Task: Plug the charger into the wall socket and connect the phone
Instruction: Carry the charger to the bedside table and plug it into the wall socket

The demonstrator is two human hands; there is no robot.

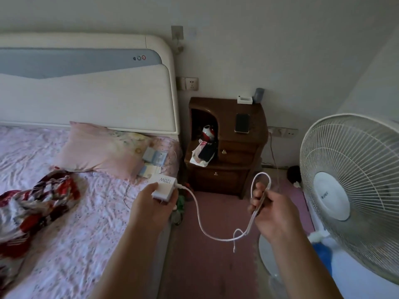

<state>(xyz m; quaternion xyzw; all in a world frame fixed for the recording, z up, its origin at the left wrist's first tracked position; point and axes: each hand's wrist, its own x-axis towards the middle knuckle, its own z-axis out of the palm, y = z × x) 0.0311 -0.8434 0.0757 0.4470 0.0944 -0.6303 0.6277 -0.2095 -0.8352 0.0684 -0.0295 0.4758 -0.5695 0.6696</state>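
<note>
My left hand point(149, 203) grips a white charger block point(164, 187) marked 120W, held over the bed's edge. A white cable point(199, 219) runs from the block in a slack loop to my right hand point(269, 209), which is closed around a folded bunch of it; the free plug end point(234, 249) dangles below. The dark phone point(242, 123) lies flat on top of the wooden nightstand point(226, 167). A white wall socket point(191, 83) sits on the wall above the nightstand, just right of the headboard. Both hands are well short of the socket and phone.
The bed point(64, 212) with a pink pillow and a red patterned cloth fills the left. A white standing fan point(354, 190) crowds the right. A second socket strip point(282, 132) sits low on the wall behind the nightstand. A white box and grey cup stand on the nightstand's back edge.
</note>
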